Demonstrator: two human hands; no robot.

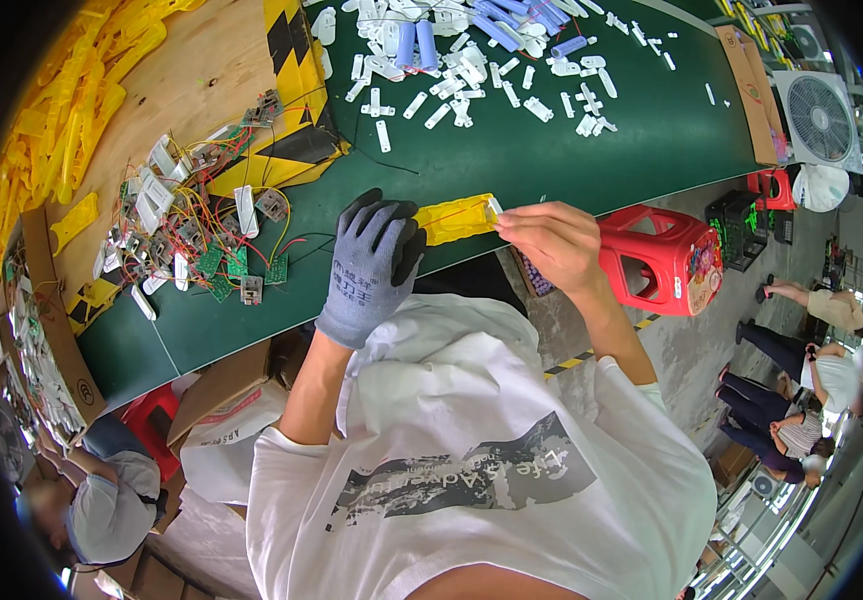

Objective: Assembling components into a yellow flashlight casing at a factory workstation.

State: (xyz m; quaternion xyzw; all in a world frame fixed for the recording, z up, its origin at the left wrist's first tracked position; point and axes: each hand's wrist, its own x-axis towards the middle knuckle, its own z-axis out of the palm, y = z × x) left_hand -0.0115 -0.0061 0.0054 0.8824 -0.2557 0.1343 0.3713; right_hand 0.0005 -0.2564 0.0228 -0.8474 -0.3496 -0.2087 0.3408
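My left hand (371, 262), in a grey work glove, is closed on one end of a long yellow plastic shell (454, 220). A thin reddish wire seems to run along the shell's hollow side. At the shell's other end my bare right hand (559, 243) pinches a small white piece (494, 207) between thumb and fingertips; whether it is fixed to the shell I cannot tell. Both hands are over the near edge of the green table (561, 165). Left of the gloved hand lies a tangle of wired circuit boards (216, 262) and white plastic parts.
White plastic pieces (461, 80) and blue cylindrical cells (496, 28) are scattered at the back. Yellow shells (76, 90) are heaped at far left beside striped cardboard (281, 160). A red stool (651, 260) stands right of the table. Several people are farther off.
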